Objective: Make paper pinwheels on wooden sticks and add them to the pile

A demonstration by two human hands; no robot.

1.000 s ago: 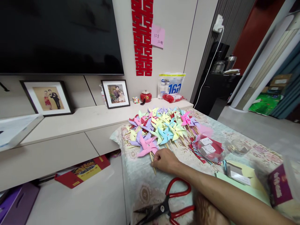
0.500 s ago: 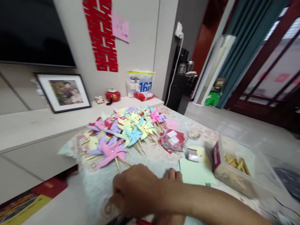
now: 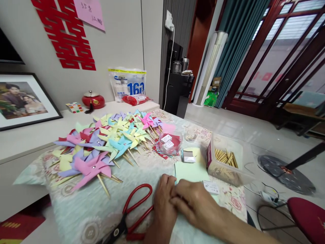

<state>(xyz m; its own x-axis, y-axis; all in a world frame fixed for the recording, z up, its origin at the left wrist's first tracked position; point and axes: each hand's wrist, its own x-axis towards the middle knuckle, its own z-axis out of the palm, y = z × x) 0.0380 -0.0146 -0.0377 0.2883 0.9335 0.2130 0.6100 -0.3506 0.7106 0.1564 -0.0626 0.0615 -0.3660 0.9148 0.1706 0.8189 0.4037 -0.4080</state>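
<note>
My left hand [image 3: 164, 200] rests on the tablecloth, fingers curled together beside the left edge of a stack of pale green paper squares [image 3: 191, 171]. My right hand [image 3: 195, 202] lies just right of it, its bent fingers meeting the left hand by the paper's near corner. Whatever the fingertips of either hand hold is hidden. Red-handled scissors [image 3: 123, 225] lie on the cloth, left of my left hand. Further left is a pile of paper pinwheels on sticks, with a pink pinwheel [image 3: 93, 167] nearest.
A clear plastic box [image 3: 225, 174] holds short wooden sticks at the right. Small white boxes sit in a round clear container [image 3: 175, 149]; another small box [image 3: 211, 187] lies by my right hand. A framed photo [image 3: 30, 118] and red pot [image 3: 93, 101] stand on the cabinet.
My right hand has moved from the scissors area at left to beside my left hand, uncovering the scissors on the cloth. The view has turned right.
</note>
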